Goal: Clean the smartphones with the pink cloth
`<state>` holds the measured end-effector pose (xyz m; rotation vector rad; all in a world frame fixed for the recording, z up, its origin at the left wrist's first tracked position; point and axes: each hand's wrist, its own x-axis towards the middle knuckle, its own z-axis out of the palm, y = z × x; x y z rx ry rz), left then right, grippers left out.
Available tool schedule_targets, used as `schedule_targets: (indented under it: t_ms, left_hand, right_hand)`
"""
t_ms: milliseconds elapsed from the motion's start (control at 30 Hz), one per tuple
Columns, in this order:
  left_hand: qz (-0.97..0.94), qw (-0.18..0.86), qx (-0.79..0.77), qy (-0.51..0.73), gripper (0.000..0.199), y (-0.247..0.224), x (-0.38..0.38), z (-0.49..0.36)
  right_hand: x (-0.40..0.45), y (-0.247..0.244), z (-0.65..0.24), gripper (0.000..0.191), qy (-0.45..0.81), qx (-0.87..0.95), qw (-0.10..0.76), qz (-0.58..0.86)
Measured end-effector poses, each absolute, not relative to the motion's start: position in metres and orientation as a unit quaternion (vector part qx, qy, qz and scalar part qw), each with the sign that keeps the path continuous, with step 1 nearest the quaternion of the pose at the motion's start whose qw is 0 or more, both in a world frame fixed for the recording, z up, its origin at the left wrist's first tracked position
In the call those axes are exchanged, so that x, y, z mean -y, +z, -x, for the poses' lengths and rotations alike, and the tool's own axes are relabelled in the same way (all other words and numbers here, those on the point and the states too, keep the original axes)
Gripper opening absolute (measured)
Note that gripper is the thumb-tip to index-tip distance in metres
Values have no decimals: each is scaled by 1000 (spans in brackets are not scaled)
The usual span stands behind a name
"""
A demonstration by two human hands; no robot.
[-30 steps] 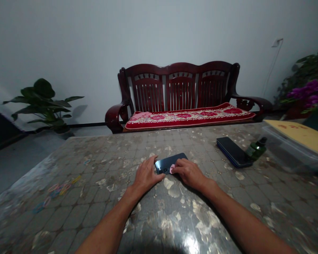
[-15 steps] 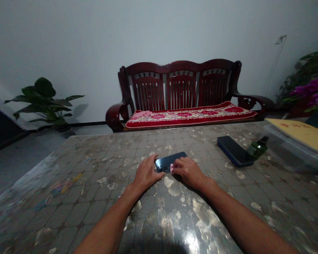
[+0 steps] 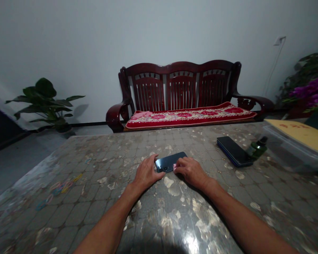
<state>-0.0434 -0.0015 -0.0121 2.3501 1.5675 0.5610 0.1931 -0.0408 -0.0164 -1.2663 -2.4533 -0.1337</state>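
One dark smartphone lies back up on a patterned table, its long axis running left to right, camera end pointing left, the other end angled away from the person. The left hand grips the camera end between thumb and fingers; the right hand pinches a pink cloth at the near edge. Well right stands a green bottle.

A home living room, by its carved wooden bench and houseplant.
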Motion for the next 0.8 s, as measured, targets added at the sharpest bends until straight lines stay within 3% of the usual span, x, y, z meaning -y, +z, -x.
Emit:
schedule_targets:
  t_ms: [100,400,667,800]
  left_hand:
    - [-811,130,-538,191,74,-11,1,44]
    - [-814,127,-528,204,74,-12,-1,45]
    - [-815,117,-526,213,72,-18,-1,45]
    - [-815,111,-529,210,69,-18,-1,45]
  right_hand:
    - [40,-14,-201,30,-30,850,198,487]
    - [32,-19,-210,34,12,738,214,640]
    - [34,-16,-180,28,5,830,183,527]
    - [32,-15,-181,25,-10,814,184,550]
